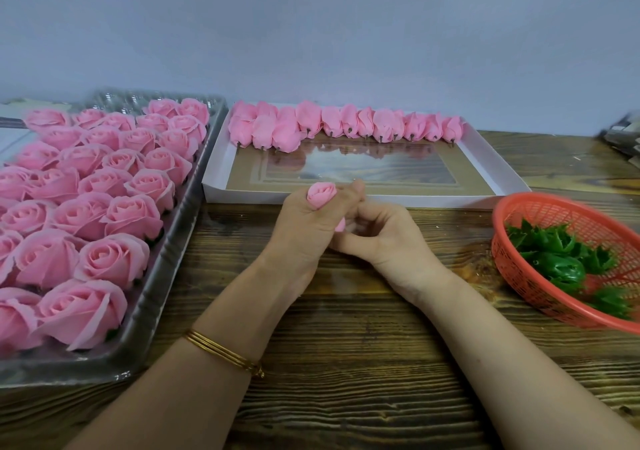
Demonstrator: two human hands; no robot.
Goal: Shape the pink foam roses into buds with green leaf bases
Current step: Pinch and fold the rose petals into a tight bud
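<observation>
Wood-grain table (346, 363) is nearest, and I work just ahead of my forearms. Gold bangles (225, 349) sit on the left wrist, back from the work.

Left hand (308, 221) is fisted round one pink foam rose (322, 195). Only the tip pokes out above thumb and forefinger. The fist squeezes the petals inward, which is what turns it into a bud.

Right hand (388, 241) comes in from the other side with fingers curled. It pinches the rose's lower end, where a bit of pink shows between the two hands. Looks like I'm working the base. No green is visible there, so I can't tell whether a leaf base is on.

Supplies flank me for short reaches:
- Left: clear plastic tray (166, 276) of open roses (114, 259).
- Right: red mesh basket (519, 287) of green leaf bases (557, 269).

Output goes straight ahead into a white box lid (381, 198). Finished buds (346, 124) line its far wall, tips away and dark stubs toward me, with a few doubled up at the left end.

About one row is done and the tray is nearly full, so I'd judge it's early in the batch.
</observation>
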